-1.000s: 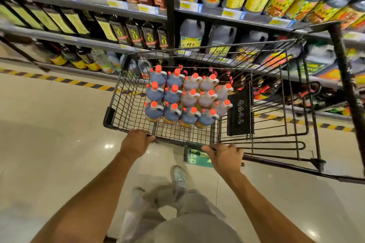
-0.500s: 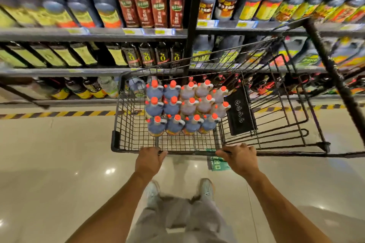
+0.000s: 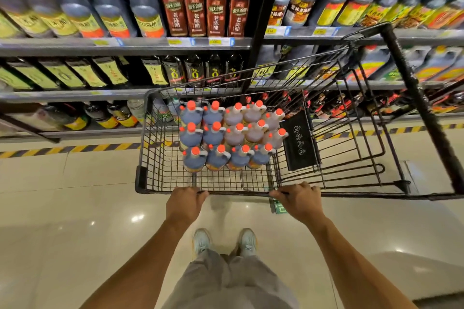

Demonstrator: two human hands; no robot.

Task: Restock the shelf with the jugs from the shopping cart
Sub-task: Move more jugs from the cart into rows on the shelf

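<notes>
A black wire shopping cart (image 3: pixel 160 158) stands sideways in front of me. Several dark jugs with orange caps (image 3: pixel 231 135) stand packed upright in its basket. My left hand (image 3: pixel 184 204) is closed over the cart's near rim. My right hand (image 3: pixel 298 199) grips the same rim further right, beside the folded child seat. The shelf (image 3: pixel 125 45) behind the cart holds rows of dark jugs and bottles with yellow, orange and red labels.
A black upright post (image 3: pixel 261 32) divides the shelf bays. A yellow and black floor stripe (image 3: pixel 75 148) runs along the shelf base. The cart handle bar (image 3: pixel 421 108) slants at the right. Glossy tile floor lies around my feet (image 3: pixel 226 242).
The cart has swung round square to the shelf and come closer to it. My feet now stand together. Both hands stay on the near rim.
</notes>
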